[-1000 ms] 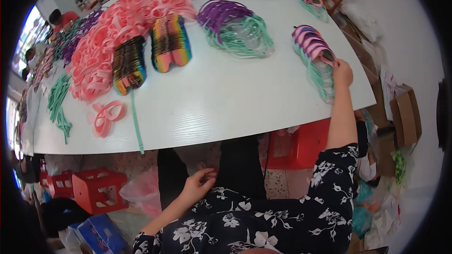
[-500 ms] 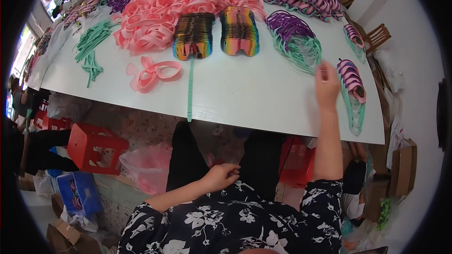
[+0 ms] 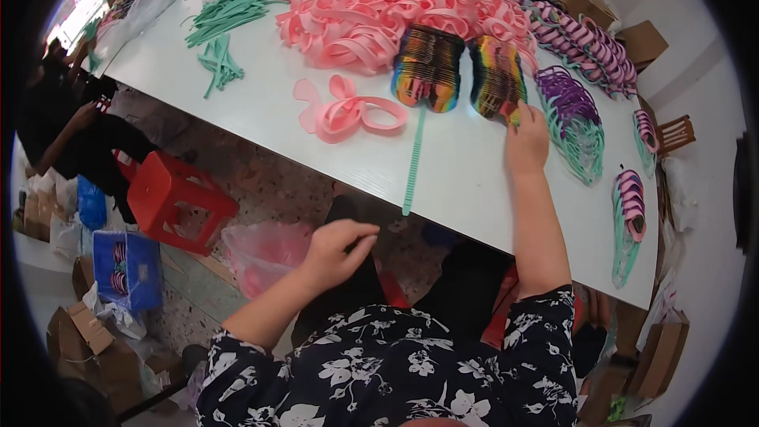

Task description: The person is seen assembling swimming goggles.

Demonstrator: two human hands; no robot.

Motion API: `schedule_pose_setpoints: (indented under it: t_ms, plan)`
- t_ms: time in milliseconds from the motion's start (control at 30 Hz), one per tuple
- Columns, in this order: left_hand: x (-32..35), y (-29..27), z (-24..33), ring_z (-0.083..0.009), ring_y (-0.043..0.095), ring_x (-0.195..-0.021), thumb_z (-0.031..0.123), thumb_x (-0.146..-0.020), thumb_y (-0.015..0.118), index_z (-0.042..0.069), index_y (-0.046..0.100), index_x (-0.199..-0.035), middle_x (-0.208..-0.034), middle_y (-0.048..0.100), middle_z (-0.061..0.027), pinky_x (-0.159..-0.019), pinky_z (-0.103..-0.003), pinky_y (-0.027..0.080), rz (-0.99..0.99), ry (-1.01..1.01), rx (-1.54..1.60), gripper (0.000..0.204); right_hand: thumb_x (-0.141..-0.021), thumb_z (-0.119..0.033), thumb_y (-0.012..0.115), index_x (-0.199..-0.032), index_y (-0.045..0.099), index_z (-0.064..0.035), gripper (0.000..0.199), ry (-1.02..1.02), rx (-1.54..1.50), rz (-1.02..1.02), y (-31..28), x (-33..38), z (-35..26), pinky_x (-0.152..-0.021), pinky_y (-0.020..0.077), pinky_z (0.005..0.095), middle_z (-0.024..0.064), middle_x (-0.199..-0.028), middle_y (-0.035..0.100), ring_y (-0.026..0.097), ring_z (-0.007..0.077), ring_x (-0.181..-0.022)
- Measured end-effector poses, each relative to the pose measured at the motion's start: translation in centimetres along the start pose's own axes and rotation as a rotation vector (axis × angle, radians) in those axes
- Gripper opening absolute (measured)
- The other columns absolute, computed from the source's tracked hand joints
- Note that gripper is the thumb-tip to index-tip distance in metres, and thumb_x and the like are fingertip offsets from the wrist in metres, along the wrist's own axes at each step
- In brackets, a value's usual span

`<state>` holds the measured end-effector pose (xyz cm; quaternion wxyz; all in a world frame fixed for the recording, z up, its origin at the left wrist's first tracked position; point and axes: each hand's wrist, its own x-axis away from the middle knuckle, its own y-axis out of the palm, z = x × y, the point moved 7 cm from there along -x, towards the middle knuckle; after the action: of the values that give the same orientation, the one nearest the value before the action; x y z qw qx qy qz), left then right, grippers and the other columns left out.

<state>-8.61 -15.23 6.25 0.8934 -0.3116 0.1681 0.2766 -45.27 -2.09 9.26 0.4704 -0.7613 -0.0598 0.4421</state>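
Observation:
My right hand (image 3: pixel 527 141) is at the near end of the right-hand stack of shiny rainbow goggle lenses (image 3: pixel 496 71), fingers closed on a lens edge. Beside it stands a second lens stack (image 3: pixel 428 67). My left hand (image 3: pixel 338 253) hovers over my lap, holding nothing, thumb apart from its loosely bent fingers. A ridged green strap (image 3: pixel 413 170) runs from below the second stack to the table's front edge. Left of it lies a pink rubbery piece with loops (image 3: pixel 340 117). A bundle of purple and green cords (image 3: pixel 571 122) lies right of my right hand.
A big heap of pink rubbery loops (image 3: pixel 371 12) covers the table's back middle. Green strips (image 3: pixel 229 16) lie at left, striped pink-and-purple bundles (image 3: pixel 631 198) at right. A red stool (image 3: pixel 178 198) and a blue crate (image 3: pixel 130 269) stand on the floor, near a seated person (image 3: pixel 71 122).
My right hand has moved left from beside the purple and green cords to the right lens stack. My left hand has risen from my lap. The whole view has turned.

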Motion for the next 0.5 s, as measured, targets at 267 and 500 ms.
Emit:
schedule_pose_setpoints:
  t_ms: [267,500]
  plan:
    - [-12.9,-5.5,0.0,-0.0282,0.065,-0.068,0.002,-0.079,0.071,0.004,0.070,-0.093,-0.080,0.067,-0.0108,-0.062,-0.038,0.052,0.323,0.371,-0.210,0.014,-0.080,-0.011,0.073,-0.127,0.063,-0.0076,0.048,-0.076,-0.053,0.080,-0.5,-0.3,-1.1,-0.095,0.0491,0.0400,0.0122,-0.123,0.061,0.059,0.0311,-0.112]
    - [-23.0,-10.4,-11.0,-0.0307,0.067,-0.077,0.016,-0.084,0.067,0.008,0.068,-0.095,-0.083,0.068,-0.0106,-0.069,-0.043,0.053,0.433,0.095,-0.709,0.013,-0.078,-0.013,0.076,-0.120,0.068,-0.0089,0.044,-0.050,-0.100,0.134,0.1,-0.4,-1.0,-0.091,0.0513,0.0382,0.0105,-0.118,0.065,0.062,0.0289,-0.107]
